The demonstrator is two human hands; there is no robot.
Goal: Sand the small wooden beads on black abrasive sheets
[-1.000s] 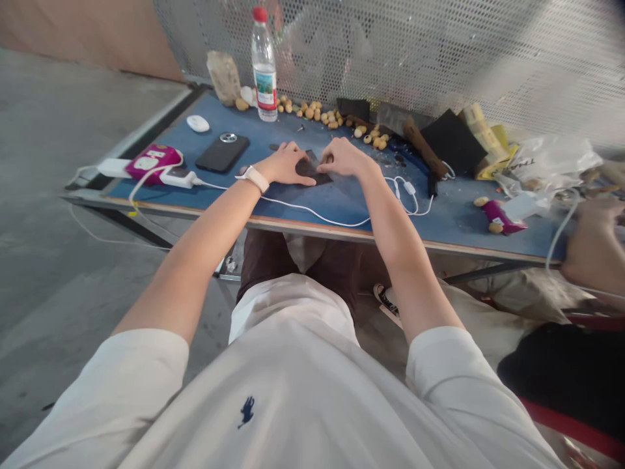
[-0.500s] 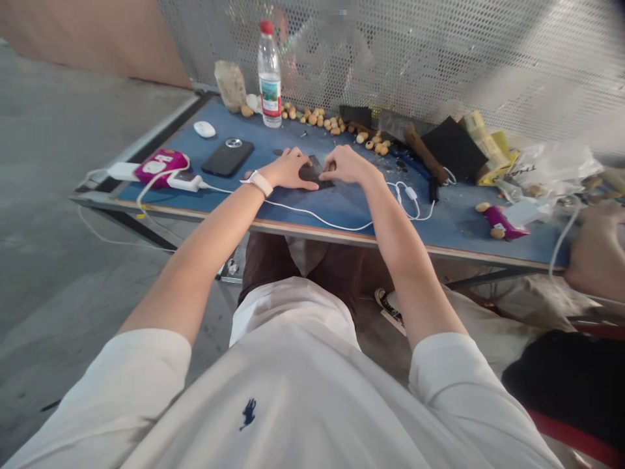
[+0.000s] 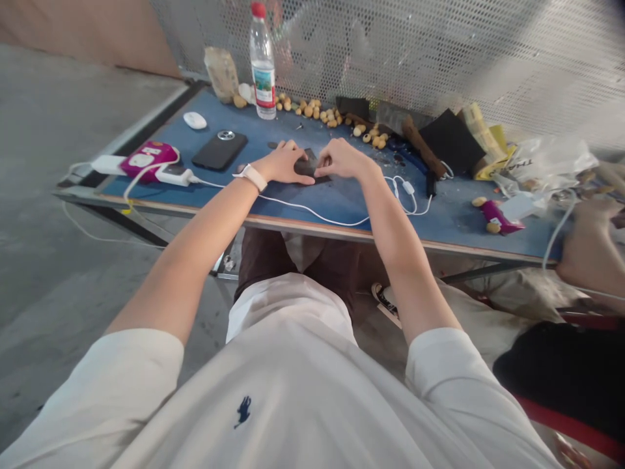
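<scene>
A small dark flat piece (image 3: 306, 167) lies on the blue table top (image 3: 342, 202) between my two hands. My left hand (image 3: 283, 163), with a white watch on the wrist, rests on the piece's left side with its fingers curled down onto it. My right hand (image 3: 342, 158) pinches the piece's right edge with thumb and fingers together. Most of the piece is hidden under my fingers, so I cannot make out what it is.
A black phone (image 3: 219, 150), a pink power strip (image 3: 144, 158), a white cable (image 3: 312, 212), a water bottle (image 3: 262, 62), several tan round nuts (image 3: 322, 116), black sheets (image 3: 452, 140) and plastic bags (image 3: 547, 163) lie about. Another person's hand (image 3: 593, 251) rests at the right edge.
My hands stay on the dark piece, the fingers drawing a little closer together over it. The view has shifted slightly as my head moved.
</scene>
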